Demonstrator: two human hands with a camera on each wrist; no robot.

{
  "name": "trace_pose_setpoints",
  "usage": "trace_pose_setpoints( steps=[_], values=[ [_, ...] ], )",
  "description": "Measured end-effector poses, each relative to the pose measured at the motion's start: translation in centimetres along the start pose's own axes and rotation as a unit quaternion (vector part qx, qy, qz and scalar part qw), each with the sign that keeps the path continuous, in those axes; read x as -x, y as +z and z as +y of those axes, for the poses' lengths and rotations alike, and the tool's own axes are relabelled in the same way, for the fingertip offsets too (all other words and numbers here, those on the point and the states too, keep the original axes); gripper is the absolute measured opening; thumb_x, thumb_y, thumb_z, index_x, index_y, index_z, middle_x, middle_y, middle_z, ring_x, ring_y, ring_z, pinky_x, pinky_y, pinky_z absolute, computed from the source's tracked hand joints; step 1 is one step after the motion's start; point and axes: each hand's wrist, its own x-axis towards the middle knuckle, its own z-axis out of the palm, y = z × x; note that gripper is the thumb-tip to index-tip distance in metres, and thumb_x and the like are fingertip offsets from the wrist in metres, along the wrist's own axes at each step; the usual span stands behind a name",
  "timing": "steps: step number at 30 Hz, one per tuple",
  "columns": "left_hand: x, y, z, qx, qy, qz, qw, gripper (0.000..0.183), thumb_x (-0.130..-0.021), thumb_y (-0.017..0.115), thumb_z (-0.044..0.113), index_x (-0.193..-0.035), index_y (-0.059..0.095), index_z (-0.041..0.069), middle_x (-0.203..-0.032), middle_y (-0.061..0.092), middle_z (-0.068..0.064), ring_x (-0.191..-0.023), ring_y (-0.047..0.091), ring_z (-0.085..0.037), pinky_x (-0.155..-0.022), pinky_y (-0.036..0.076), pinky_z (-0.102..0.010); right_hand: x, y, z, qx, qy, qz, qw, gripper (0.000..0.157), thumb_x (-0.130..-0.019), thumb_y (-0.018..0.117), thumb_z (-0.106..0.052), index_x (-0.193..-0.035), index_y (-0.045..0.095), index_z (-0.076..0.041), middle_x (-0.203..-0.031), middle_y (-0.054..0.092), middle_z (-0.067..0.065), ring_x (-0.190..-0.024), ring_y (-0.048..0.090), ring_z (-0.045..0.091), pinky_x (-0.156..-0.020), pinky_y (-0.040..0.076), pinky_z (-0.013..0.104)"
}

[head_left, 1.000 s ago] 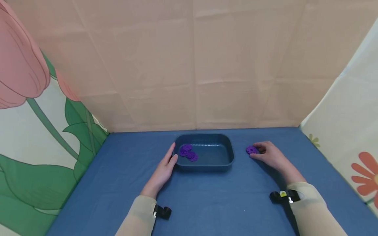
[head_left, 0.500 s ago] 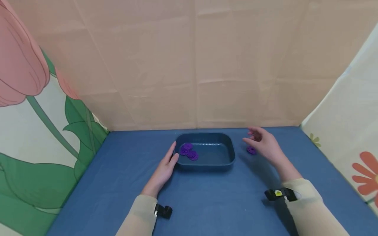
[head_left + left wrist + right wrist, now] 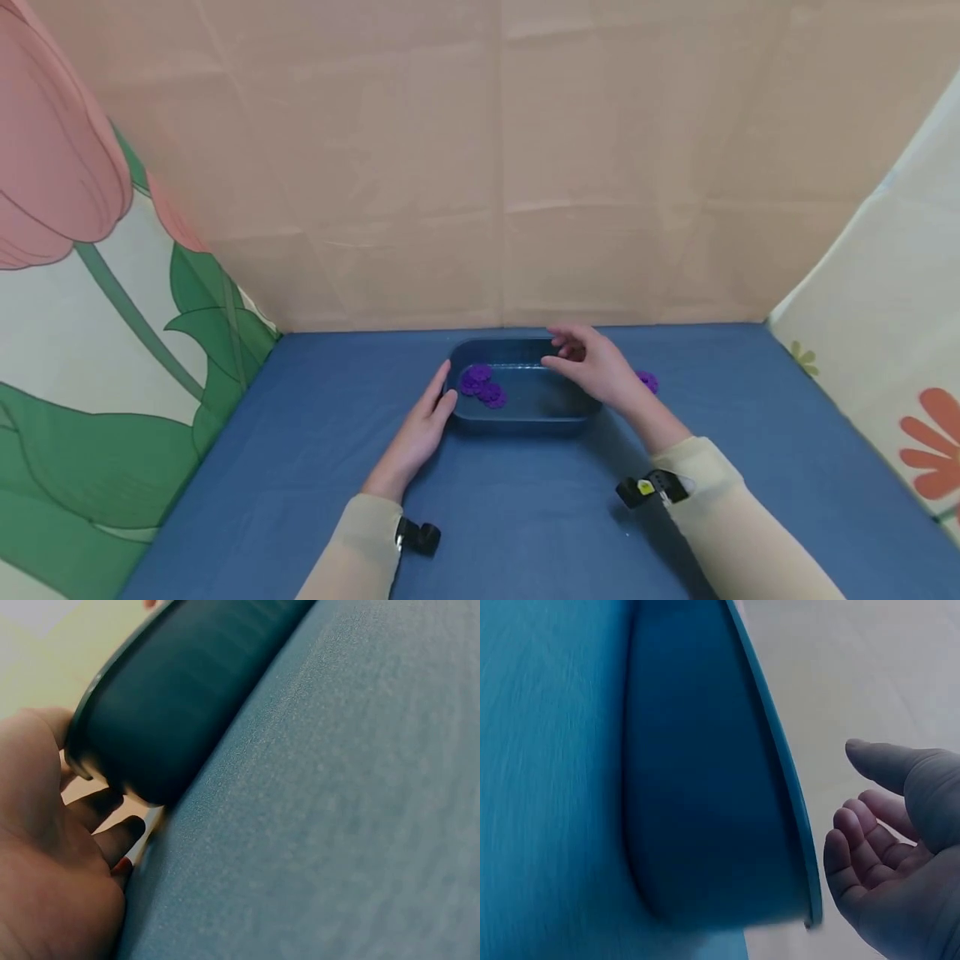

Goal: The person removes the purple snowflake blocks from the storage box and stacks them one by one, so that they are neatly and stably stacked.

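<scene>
A dark blue rectangular plastic bin (image 3: 525,427) stands on the table. My left hand (image 3: 414,433) rests against its left end, fingers along the outer wall and thumb by the near corner. In the left wrist view the fingers (image 3: 120,838) lie slightly bent against the bin's end. Overlapping purple flower-shaped discs (image 3: 492,395) lie in the bin's left part. Above the bin's right part hovers my right hand (image 3: 596,367), with nothing between thumb and fingers. Another purple disc (image 3: 648,382) lies on the table right of the bin, partly hidden behind the right forearm.
A blue cloth (image 3: 510,517) covers the table. A beige sheet (image 3: 495,183) hangs behind it. Printed flower panels stand at both sides, the left one with a pink tulip (image 3: 60,142). Each wrist wears a small black camera (image 3: 420,537).
My right hand has let go of the disc on the table, risen, and moved left over the bin. The disc stays on the cloth. My left hand has kept its place at the bin.
</scene>
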Motion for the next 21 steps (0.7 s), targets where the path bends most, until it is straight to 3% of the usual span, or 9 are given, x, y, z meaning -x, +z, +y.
trace_pose_setpoints(
  steps=[9,21],
  values=[
    [0.0,0.0,-0.1,0.006,-0.003,0.001,1.0,0.066,-0.093,0.04,0.068,-0.152,0.018,0.049,-0.153,0.016,0.031,-0.144,0.012,-0.006,-0.117,0.014,-0.046,-2.1,3.8,-1.4,0.0,0.011,-0.043,0.999,0.049,-0.087,0.075,-0.035,-0.13,0.06,-0.019,-0.115,0.059,0.006,-0.101,0.058,0.02,-0.088,0.049,0.039],
    [-0.1,-0.1,-0.4,-0.004,0.0,0.006,1.0,0.068,-0.093,0.039,0.069,-0.153,0.018,0.046,-0.156,0.017,0.023,-0.145,0.014,-0.012,-0.116,0.015,-0.051,-4.2,7.6,-2.0,0.032,0.029,-0.084,0.996,0.056,-0.085,0.076,-0.041,-0.132,0.061,-0.014,-0.122,0.059,0.007,-0.108,0.057,0.022,-0.093,0.048,0.041]
  ],
)
